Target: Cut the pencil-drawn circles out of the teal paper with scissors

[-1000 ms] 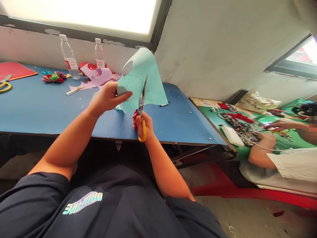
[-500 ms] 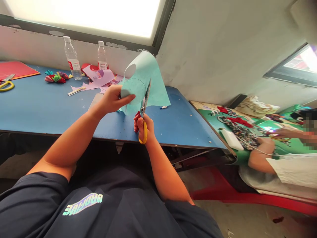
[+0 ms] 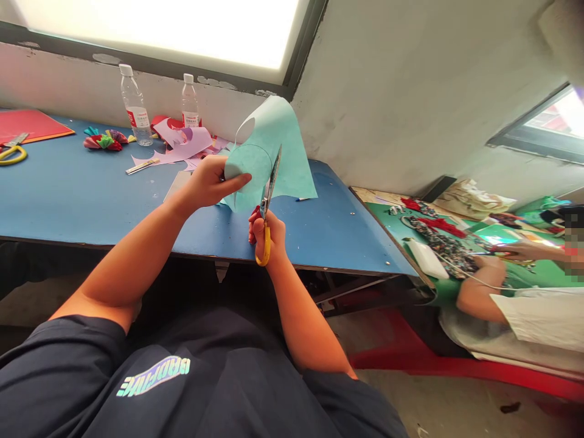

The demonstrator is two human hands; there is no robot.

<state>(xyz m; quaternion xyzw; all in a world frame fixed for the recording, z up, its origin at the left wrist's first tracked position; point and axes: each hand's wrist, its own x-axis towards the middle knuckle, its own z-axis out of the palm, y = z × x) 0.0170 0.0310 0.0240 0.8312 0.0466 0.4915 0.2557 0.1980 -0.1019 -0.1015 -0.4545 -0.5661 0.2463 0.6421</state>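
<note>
A light teal sheet of paper (image 3: 294, 152) is held up over the blue table, curling at its top, with a round outline drawn on it. My left hand (image 3: 223, 182) grips the paper at its left side, thumb across the front inside the outline. My right hand (image 3: 269, 234) holds scissors (image 3: 272, 176) with yellow and red handles, blades pointing up along the right side of the drawn circle. The blades look nearly together. Part of the left hand's fingers is hidden behind the paper.
On the blue table (image 3: 114, 201) are two plastic bottles (image 3: 137, 109), purple paper scraps (image 3: 187, 146), a utility knife (image 3: 142, 166), fabric flowers (image 3: 106, 141), red sheets (image 3: 34, 129) and yellow-handled scissors (image 3: 13, 155). Right, a person (image 3: 538, 310) works at a cluttered green table (image 3: 387, 222).
The view has shifted slightly. Both hands, the paper and the scissors keep nearly the same places; the paper's upper part has swung a little to the right.
</note>
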